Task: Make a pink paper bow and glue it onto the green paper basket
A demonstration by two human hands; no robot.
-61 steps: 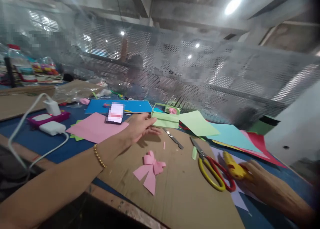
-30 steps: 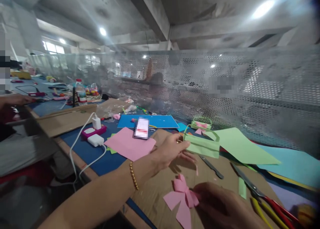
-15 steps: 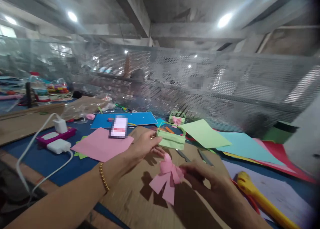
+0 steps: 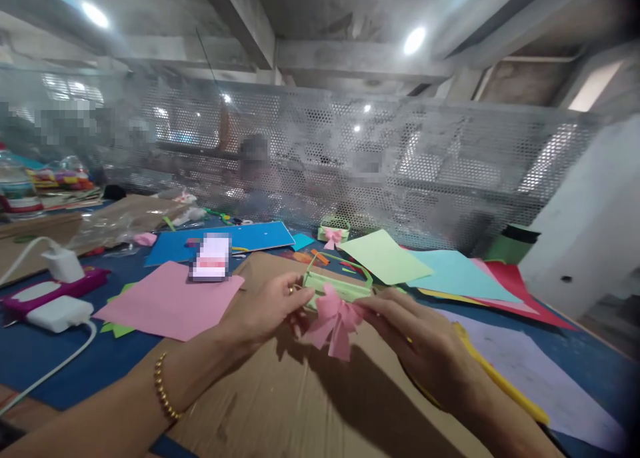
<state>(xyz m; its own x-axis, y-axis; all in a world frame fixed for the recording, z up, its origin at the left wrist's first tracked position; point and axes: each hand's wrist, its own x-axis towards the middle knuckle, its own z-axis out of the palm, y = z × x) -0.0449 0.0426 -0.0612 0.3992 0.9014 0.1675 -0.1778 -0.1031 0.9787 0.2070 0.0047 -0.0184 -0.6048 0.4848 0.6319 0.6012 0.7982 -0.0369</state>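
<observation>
while the left hand (image 4: 267, 308) pinches the green bag (image 4: 351, 289), the right hand (image 4: 423, 325) grips the pink bow (image 4: 336, 317) between closed fingertips. the bow hangs before the bag's front, above the cardboard (image 4: 280, 405).

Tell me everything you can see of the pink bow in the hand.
The pink bow looks made of folded paper, with rounded loops above and flat, strip-like tails hanging below. The right hand grips it at its right side, loops uppermost. It covers part of the front of the small green paper handbag; whether the two touch is unclear.
</observation>
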